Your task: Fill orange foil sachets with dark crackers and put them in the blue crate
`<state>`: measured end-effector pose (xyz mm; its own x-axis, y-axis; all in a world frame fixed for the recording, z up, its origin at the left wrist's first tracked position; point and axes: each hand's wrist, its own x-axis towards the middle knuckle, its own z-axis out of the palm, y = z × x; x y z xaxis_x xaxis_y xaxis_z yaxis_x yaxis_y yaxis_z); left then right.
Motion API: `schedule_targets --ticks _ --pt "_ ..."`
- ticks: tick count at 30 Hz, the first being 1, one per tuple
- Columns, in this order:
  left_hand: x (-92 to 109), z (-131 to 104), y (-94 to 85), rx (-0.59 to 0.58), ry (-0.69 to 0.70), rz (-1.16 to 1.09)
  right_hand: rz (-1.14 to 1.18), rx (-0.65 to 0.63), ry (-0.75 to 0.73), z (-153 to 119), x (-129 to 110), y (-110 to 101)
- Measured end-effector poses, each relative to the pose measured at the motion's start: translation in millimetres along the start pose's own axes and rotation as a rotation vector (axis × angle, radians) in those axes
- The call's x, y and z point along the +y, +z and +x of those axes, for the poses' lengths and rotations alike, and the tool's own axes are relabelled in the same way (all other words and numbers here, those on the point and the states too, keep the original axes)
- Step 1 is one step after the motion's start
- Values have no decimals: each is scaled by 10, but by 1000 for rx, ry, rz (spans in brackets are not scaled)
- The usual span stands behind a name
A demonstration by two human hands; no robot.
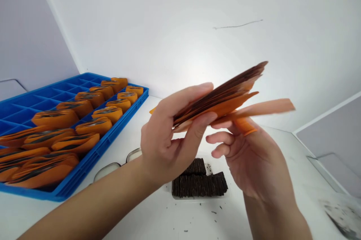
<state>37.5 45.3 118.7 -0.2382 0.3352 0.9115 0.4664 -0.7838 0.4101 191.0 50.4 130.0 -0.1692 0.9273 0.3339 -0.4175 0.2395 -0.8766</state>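
My left hand (172,134) is closed around a fanned stack of thin orange and dark brown sheets (222,99), thumb underneath and fingers on top. Just right of it, my right hand (251,149) has its fingers curled at an orange paper strip (267,107) that sticks out below the stack. Its thumb and fingertips are partly hidden by the orange paper. Below both hands, thin dark brown pieces (197,185) stand packed on edge in rows in a shallow clear tray (186,198), partly covered by my left hand.
On the left stands a blue compartment tray (104,149), with folded orange bundles (87,140) in many of its cells. Eyeglasses (108,170) lie between it and my left forearm. Dark crumbs (213,212) are scattered on the white table (158,217). A blurred, speckled item (342,213) lies at right.
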Motion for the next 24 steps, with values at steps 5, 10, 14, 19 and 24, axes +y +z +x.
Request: schedule_targets --ticks 5,10,14,19,24 --pt "-149 3 79 72 102 -69 83 113 73 -39 66 99" --pt "-158 -41 78 124 88 71 141 115 77 -98 97 187" --pt "-151 -53 63 117 43 20 143 86 90 -95 94 183" --pt "-155 3 40 80 87 18 82 53 120 -56 85 149" --pt "-107 97 -25 89 103 37 -74 8 114 -97 117 180"
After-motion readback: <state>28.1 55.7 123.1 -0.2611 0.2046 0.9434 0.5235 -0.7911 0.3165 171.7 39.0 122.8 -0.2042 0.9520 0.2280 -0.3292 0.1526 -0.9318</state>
